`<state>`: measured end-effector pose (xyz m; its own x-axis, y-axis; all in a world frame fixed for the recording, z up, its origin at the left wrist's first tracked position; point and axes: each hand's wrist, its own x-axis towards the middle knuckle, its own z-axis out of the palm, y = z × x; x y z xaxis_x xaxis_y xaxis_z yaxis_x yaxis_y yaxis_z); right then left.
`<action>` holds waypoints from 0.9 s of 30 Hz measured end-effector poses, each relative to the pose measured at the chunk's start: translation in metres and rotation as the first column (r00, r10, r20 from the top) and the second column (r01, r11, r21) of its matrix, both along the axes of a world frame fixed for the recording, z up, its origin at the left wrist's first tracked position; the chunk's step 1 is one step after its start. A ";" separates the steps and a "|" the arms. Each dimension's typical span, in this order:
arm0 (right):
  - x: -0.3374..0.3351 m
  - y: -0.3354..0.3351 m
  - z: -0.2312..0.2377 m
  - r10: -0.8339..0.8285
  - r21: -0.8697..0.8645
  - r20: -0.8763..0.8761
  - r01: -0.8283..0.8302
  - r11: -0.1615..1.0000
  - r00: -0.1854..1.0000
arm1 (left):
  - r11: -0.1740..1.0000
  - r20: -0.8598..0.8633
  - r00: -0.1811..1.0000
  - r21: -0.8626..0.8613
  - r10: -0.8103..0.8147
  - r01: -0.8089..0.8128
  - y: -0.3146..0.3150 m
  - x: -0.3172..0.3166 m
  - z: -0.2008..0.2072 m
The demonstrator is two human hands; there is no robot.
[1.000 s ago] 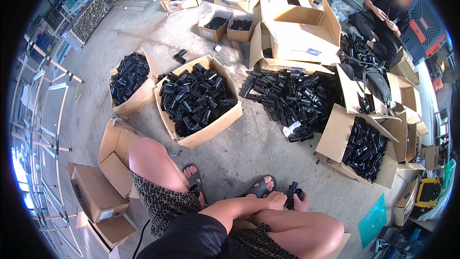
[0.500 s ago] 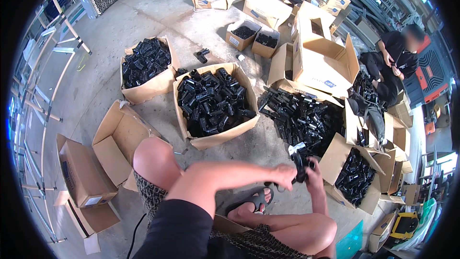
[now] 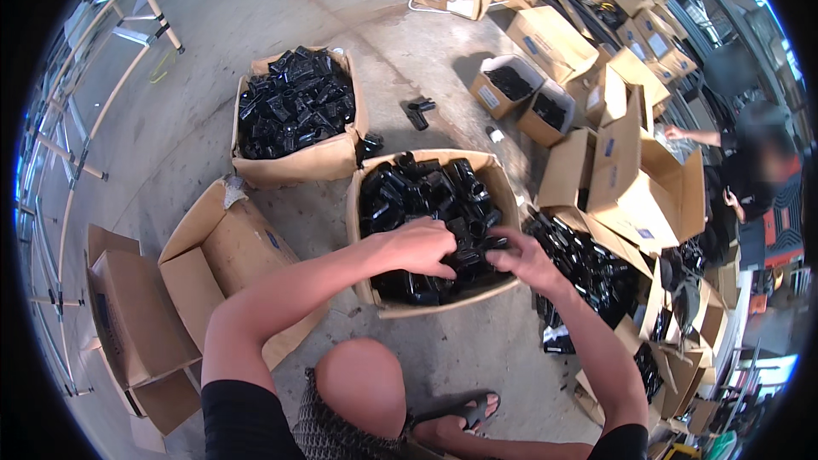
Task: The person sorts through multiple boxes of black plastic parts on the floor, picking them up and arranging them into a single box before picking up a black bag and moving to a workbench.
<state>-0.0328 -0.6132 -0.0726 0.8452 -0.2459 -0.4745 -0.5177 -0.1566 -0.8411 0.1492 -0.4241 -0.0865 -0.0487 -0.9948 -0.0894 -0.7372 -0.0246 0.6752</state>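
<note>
Both my hands are over the near middle cardboard box [image 3: 443, 311], filled with black plastic pipe fittings [image 3: 413, 192]. My left hand [image 3: 419, 247] reaches in from the left, its thumb and fingers apart above the pieces, with no held piece visible. Facing it across a small gap, my right hand [image 3: 528, 262] has its fingers curled around a black pipe fitting [image 3: 496, 244] at the box's right side. The fingertips partly merge with the dark pile, so the fitting's full shape is hidden.
Behind stands another box of black fittings [image 3: 294, 106]; a loose fitting [image 3: 418, 112] lies on the floor. At left sits an open box [image 3: 247, 247]. To the right, a heap of fittings [image 3: 588, 260] spreads beneath stacked cartons [image 3: 635, 196]. A person [image 3: 750, 175] works at far right.
My hands have moved from the heap at my right side, where both held black fittings, over to the middle box. The view has swung left. The other person has stretched out an arm.
</note>
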 end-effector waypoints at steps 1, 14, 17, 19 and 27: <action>0.004 0.002 -0.012 0.034 -0.053 0.126 -0.027 0.998 0.992 | 0.995 0.012 0.997 0.068 0.072 -0.073 0.009 0.023 -0.002; 0.012 0.044 -0.099 -0.161 -0.616 0.380 0.379 0.690 0.911 | 0.760 0.773 0.632 0.379 0.054 -0.528 -0.064 0.225 -0.130; 0.006 0.037 -0.103 -0.189 -0.605 0.413 0.424 0.674 0.891 | 0.730 0.730 0.683 0.460 0.013 -0.505 -0.086 0.211 -0.143; 0.008 0.036 -0.104 -0.206 -0.560 0.427 0.436 0.704 0.880 | 0.717 0.791 0.604 0.368 0.093 -0.592 -0.082 0.220 -0.152; 0.003 0.033 -0.100 -0.283 -0.545 0.426 0.494 0.677 0.859 | 0.737 -0.101 0.730 0.080 0.676 -0.671 -0.146 0.267 -0.133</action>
